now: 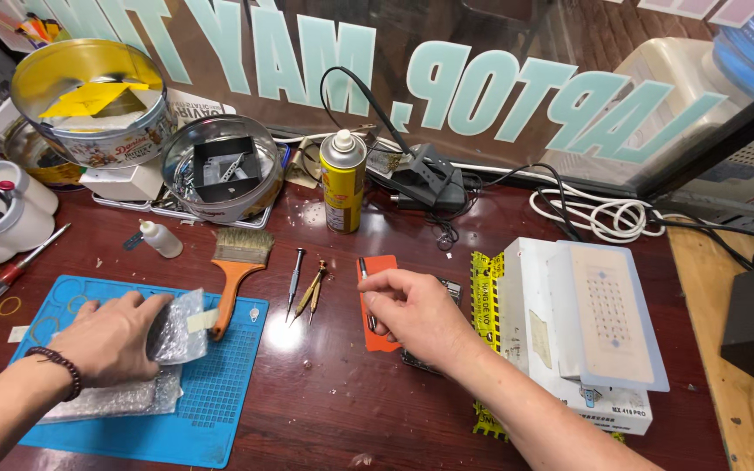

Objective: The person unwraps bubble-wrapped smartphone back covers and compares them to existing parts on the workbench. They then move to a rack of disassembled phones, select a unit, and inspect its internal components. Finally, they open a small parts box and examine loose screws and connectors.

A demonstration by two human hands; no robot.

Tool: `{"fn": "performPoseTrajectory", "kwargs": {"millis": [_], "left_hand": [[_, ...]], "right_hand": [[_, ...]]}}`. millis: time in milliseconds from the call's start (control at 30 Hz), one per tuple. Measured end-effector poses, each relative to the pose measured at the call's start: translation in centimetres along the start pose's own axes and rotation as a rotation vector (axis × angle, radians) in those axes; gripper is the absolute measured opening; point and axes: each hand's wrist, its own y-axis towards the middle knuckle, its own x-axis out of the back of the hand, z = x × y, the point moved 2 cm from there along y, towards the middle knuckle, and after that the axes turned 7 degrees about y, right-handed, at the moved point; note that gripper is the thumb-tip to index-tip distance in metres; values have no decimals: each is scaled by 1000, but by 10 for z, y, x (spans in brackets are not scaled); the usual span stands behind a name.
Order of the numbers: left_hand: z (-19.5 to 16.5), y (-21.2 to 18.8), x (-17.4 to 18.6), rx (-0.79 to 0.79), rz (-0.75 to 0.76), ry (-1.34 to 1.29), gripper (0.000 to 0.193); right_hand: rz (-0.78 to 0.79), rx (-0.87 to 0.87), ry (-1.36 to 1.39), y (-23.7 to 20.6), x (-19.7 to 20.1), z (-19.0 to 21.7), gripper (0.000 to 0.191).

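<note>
The left hand [113, 336] is lying palm down with its fingers spread on a bubble-wrap packet [176, 327], pressing it flat onto the blue work mat [211, 410] at the near left of the dark wooden bench [333, 410]; it is resting on the packet rather than closing around it. To the right of the mat, the right hand [416, 312] is curling its fingers loosely over an orange card [377, 301], its fingertips meeting at a slim metal tool [365, 272] lying along the card's left edge, though whether they are actually pinching it cannot be told. Just left of the card, a small screwdriver [295, 275] and brass tweezers [314, 290] are lying side by side, and a flat paintbrush [236, 270] with an orange handle is resting partly on the mat's far edge. Farther back, a yellow spray can [343, 180] is standing upright, with a round metal tin [222, 167] of parts to its left. On the right, a white boxy machine [582, 336] is sitting beside the right forearm
</note>
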Motion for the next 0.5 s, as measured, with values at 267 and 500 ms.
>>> {"fn": "performPoseTrajectory", "kwargs": {"millis": [267,500], "left_hand": [[-98,-23,90,-873,180,-1436,76],[-189,-21,128,-1041,749,-1794,67]], "right_hand": [[-38,492,-141,-4,10,50,24],[-229,401,-255,-37,64,64,42]]}}
